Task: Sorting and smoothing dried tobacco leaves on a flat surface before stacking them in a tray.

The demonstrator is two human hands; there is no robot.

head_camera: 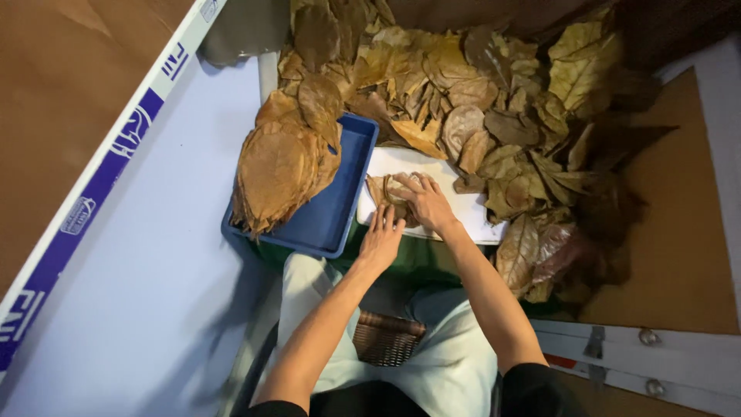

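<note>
A brown dried leaf (386, 190) lies on a white board (401, 164) in front of me. My left hand (380, 239) rests flat at the board's near edge, fingers spread and touching the leaf's lower side. My right hand (427, 203) presses down on the same leaf from the right, fingers apart. To the left, a blue tray (336, 208) holds a neat stack of flattened brown leaves (276, 171).
A big loose pile of dried leaves (494, 100) fills the space behind and right of the board. Brown cardboard (671, 232) lies at the right, a pale surface (147, 278) at the left. A woven brown stool seat (386, 338) shows between my knees.
</note>
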